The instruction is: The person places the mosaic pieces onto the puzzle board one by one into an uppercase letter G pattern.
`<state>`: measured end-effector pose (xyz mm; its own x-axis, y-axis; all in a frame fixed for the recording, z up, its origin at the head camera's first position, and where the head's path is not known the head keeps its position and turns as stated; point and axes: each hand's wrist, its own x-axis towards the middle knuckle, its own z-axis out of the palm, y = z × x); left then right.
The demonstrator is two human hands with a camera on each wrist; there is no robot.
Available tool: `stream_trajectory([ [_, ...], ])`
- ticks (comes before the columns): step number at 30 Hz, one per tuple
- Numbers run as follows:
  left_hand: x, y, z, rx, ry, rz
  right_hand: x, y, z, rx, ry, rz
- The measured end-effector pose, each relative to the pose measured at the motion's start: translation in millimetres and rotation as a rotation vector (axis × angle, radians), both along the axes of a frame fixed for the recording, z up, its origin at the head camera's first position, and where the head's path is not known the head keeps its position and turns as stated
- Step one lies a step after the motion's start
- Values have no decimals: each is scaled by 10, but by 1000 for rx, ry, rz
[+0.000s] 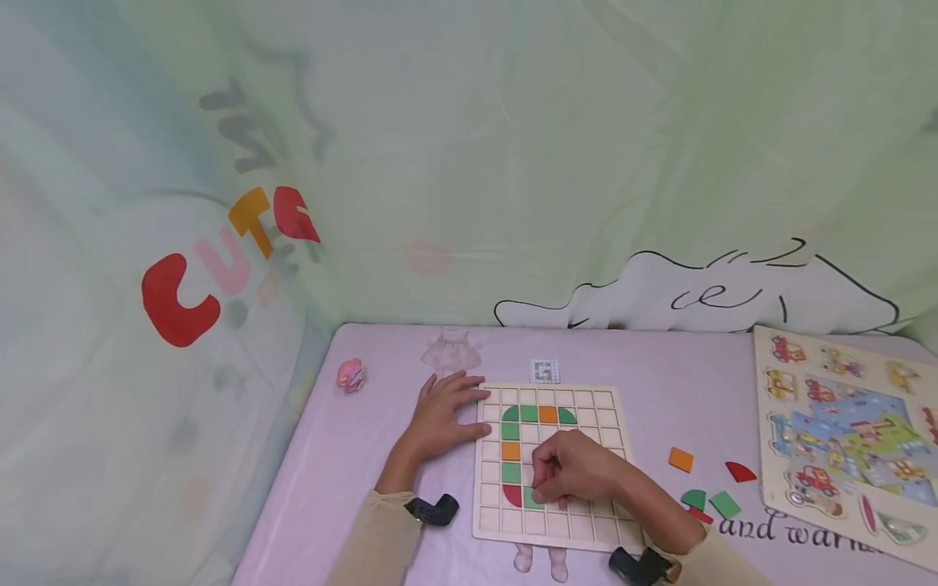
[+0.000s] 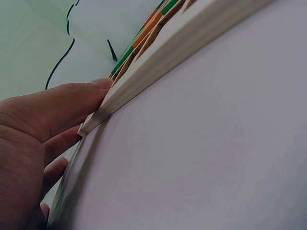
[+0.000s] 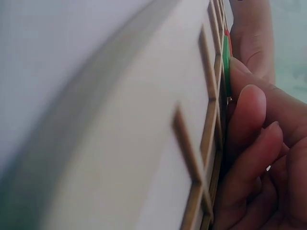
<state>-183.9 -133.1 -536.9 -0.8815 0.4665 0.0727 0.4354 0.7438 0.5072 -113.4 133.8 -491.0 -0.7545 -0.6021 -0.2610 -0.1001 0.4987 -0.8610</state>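
Observation:
A light wooden grid board (image 1: 513, 521) lies on the table. Green, orange and red tiles fill cells along its top, left side and lower left. My left hand (image 1: 443, 411) rests at the board's left edge, fingers spread; in the left wrist view its thumb (image 2: 72, 103) touches the edge. Over the lower middle of the board, my right hand (image 1: 579, 465) has curled fingers and holds a green square tile (image 1: 532, 498) by thumb and fingertips, beside a red quarter-round tile (image 1: 512, 495). In the right wrist view the thumb meets the green tile (image 3: 226, 67), low in its cell.
Loose pieces lie right of the board: an orange square (image 1: 681, 459), a red quarter-round (image 1: 741, 471), a green square (image 1: 725, 505) and a green quarter-round (image 1: 693, 498). A picture puzzle board (image 1: 769, 488) stands far right. A small card (image 1: 545, 371) and pink toy (image 1: 351, 375) sit behind.

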Motion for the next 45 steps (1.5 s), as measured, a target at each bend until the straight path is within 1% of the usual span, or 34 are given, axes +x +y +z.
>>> stream_trajectory([
  [8,10,-11,12,22,1,-7,30,21,32,40,39,-3],
  [11,12,-9,16,24,2,-11,38,74,68,45,38,-3],
  [14,11,-11,10,20,3,-11,30,171,96,64,71,-11],
  [18,11,-12,0,11,0,-7,9,376,136,111,137,-56],
  [21,10,-13,-1,8,2,-6,-1,577,178,153,164,-121],
  [25,7,-16,2,9,11,-9,10,878,225,234,194,-228],
  [28,10,-17,9,10,12,-12,24,1113,240,311,223,-279],
  [31,13,-15,14,12,14,-12,33,1329,249,379,246,-298],
  [36,16,-11,17,12,15,-10,28,1579,207,464,225,-322],
  [41,20,-10,20,17,15,-11,37,1688,129,479,201,-328],
  [45,18,-8,13,19,23,-14,45,1713,96,468,210,-327],
])
